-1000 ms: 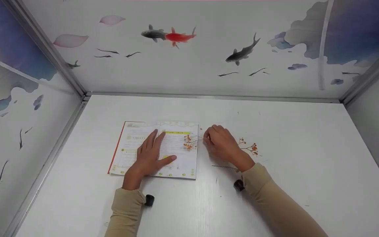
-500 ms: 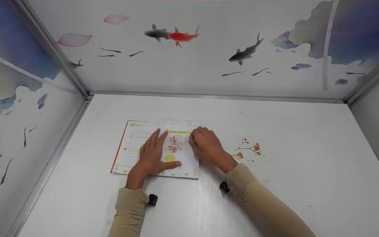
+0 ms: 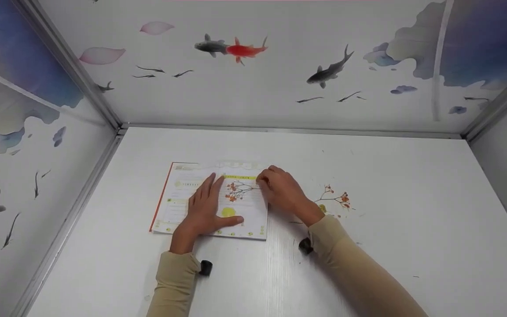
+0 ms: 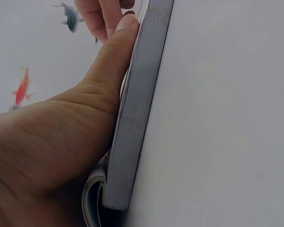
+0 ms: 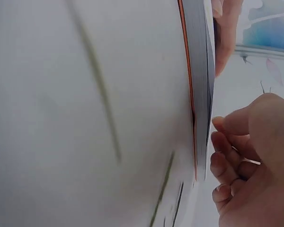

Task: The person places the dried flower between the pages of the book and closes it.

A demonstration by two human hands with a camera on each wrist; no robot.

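An open book (image 3: 253, 224) with printed pages and a red cover edge lies on the white table. My left hand (image 3: 203, 207) rests flat across its middle, fingers straight and thumb spread over the right page. On that page lies a sprig of small orange berries (image 3: 234, 192), its thin stem running right to my right hand (image 3: 284, 189). The thumb and fingertips of that hand pinch the stem end at the page's right edge. In the left wrist view the book's thick page block (image 4: 137, 104) shows beside the left thumb. The right wrist view shows the right fingers curled close by the book.
A second orange-berried sprig (image 3: 339, 199) lies right of the right hand, with a yellow-green bloom (image 3: 322, 208) partly behind the wrist. Thin stem bits are scattered on the table (image 3: 390, 176). Walls printed with fish stand at the back and sides.
My right hand has moved left, carrying the berry sprig farther onto the right page, then shifted slightly back right. The left hand has stayed on the book.
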